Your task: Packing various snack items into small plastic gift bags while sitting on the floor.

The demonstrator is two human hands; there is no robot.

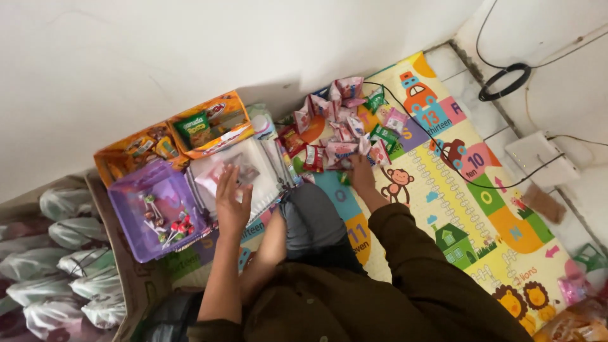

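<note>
left hand (232, 201) flat, grip apart, on clear bag (235, 172); right hand (361, 172) grip unclear, at snack packets (342, 126); bag axis unclear.

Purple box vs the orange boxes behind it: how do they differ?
The purple box holds a few loose lollipops with much bare floor showing; the orange boxes are packed with snack packets. The purple box sits nearer the person, left of the left hand; the orange boxes stand against the wall. Both are open-topped.

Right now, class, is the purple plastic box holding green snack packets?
No: the purple plastic box holds only a few wrapped lollipops, red and green, on white sticks.
</note>
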